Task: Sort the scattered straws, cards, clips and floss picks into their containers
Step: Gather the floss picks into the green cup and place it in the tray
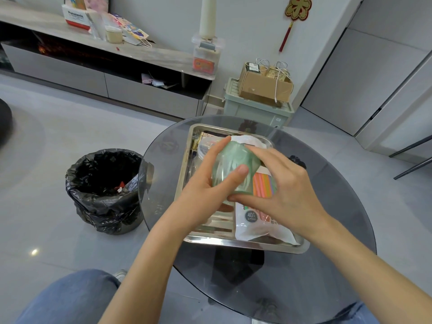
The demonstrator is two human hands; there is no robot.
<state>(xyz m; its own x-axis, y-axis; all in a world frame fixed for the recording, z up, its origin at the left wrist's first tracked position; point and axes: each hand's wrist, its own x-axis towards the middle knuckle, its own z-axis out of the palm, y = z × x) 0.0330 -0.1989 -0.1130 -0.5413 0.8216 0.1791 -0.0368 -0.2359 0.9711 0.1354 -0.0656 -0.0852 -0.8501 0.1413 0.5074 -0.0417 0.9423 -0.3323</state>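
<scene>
Green jar (233, 167) tilted away, gripped between left hand (205, 195) and right hand (285, 190) | straw pack (259, 220) directly under right hand

Left hand (205, 190): thumb and fingers curled round green cup (231, 169). Right hand (282, 190): fingers spread, gripping same cup. Both forearms bare, extended forward.

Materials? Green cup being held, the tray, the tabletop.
The green cup is translucent and glossy with a wavy surface: tinted glass or clear plastic, cannot tell which. The tray looks like stainless steel, with a bright, mirror-like rim and walls. The tabletop is smoked glass: dark but see-through, with the floor and base visible beneath.
</scene>
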